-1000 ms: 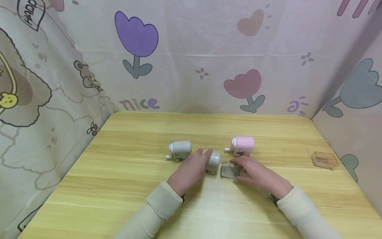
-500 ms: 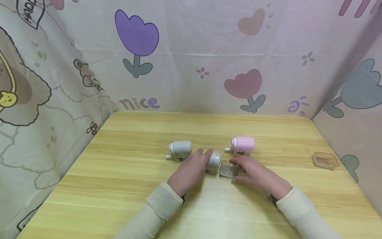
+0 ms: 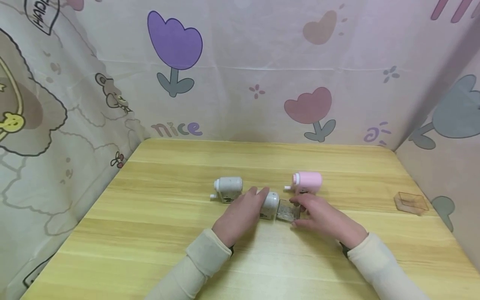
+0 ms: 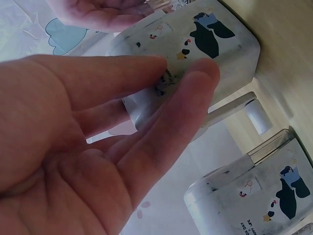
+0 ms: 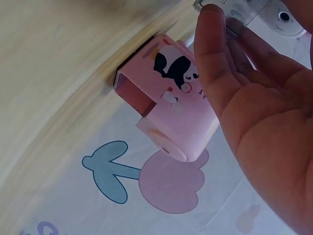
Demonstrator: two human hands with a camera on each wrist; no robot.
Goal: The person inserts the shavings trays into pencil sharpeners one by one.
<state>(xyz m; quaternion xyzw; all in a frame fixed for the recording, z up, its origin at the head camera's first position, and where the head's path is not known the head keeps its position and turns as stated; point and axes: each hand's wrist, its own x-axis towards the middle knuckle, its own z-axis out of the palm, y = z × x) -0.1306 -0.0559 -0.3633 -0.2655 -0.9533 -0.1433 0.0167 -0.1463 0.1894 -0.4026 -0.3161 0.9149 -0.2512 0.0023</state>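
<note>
Your two hands meet at the white sharpener [image 3: 269, 204], which stands near the middle of the tabletop [image 3: 157, 233]. Take that sharpener as your mark. All round it there is bare wood: a broad strip between it and the near edge, crossed only by your sleeves, and another strip behind it up to the printed cloth wall [image 3: 240, 83]. The cloth closes the tabletop on the left, back and right sides.

Your left hand [image 3: 240, 214] rests against the left side of the white sharpener, its fingers [image 4: 161, 112] lying long and nearly straight over the body, above the crank. Your right hand [image 3: 322, 216] is on the right side of it, fingertips pinching the clear drawer [image 3: 288, 211], which sits right against the sharpener's right end; whether it is partly inside you cannot tell.

A second white sharpener [image 3: 228, 188] stands just behind and left of the first, close to your left fingers. A pink sharpener [image 3: 307, 183] stands behind and right, just beyond your right fingertips. A clear orange-tinted tray [image 3: 410, 202] lies well off to the right, near the right cloth wall.
</note>
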